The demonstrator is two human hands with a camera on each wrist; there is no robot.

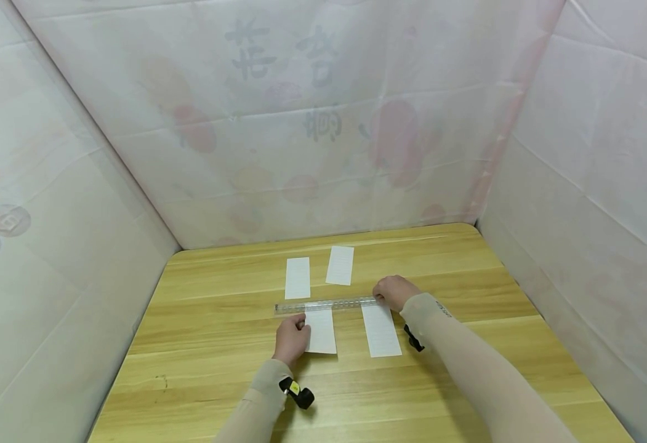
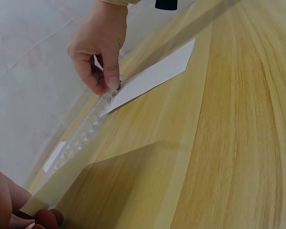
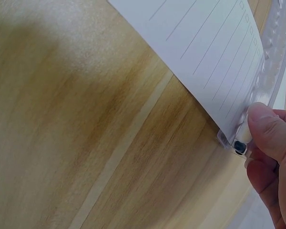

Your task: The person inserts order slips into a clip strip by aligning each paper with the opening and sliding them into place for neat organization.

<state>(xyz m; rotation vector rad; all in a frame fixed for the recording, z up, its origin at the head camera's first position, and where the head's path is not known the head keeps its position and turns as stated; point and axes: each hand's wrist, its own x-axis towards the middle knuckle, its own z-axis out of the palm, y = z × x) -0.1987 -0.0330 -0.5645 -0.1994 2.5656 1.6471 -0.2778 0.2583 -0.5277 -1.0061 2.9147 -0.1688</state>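
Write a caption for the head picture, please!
Left hand pinches a paper slip; right hand grips a clear plastic strip.

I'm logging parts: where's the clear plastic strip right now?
In the head view, the clear strip runs along the far edges of the two nearer sheets, its right end in the right hand.

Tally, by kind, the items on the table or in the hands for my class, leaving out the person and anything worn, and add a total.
White paper sheets: 4
Clear plastic strip: 1
Total: 5
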